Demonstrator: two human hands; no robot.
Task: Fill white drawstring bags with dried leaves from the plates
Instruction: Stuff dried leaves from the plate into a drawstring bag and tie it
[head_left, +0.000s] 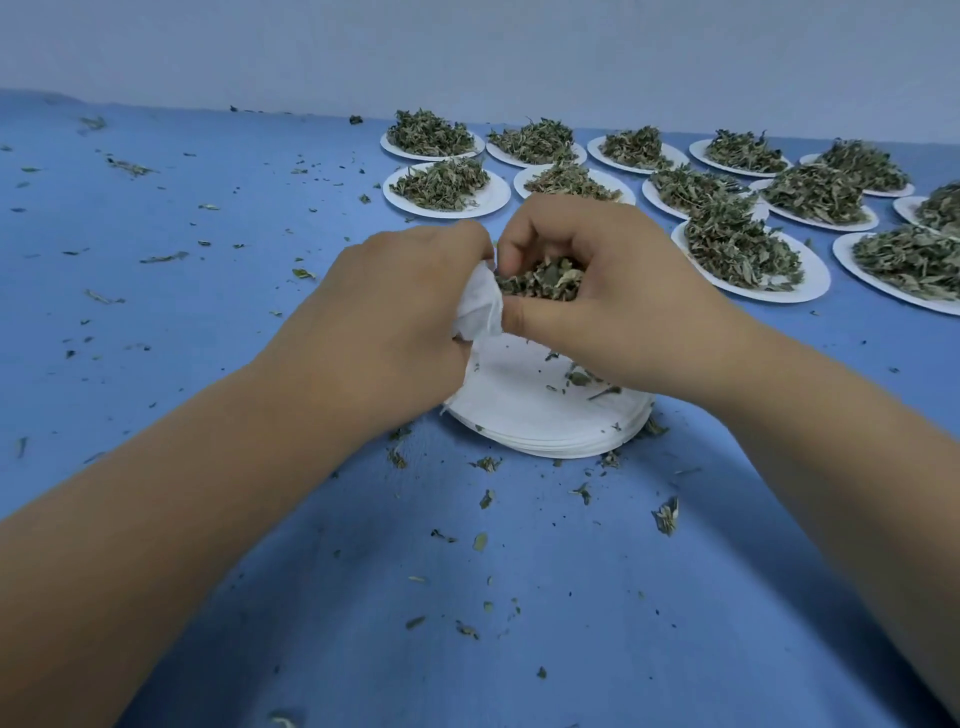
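Blue table (208, 322) littered with crumbs, loaded plates (813, 278) fanned across the upper right, a stack of empty plates (519, 415) dead centre beneath you. Your left hand (405, 291) pinches the white bag (480, 306) near its mouth, cloth bunched against your fingers. Your right hand (613, 291), just beside it, is curled round a clump of dried leaves (540, 278) at the opening. That bag looks limp and featherlight and will likely collapse, so hold the rim. The leaves seem brittle; squeeze gently or they'll crumble and scatter. Bag sits between both hands, above the stack.
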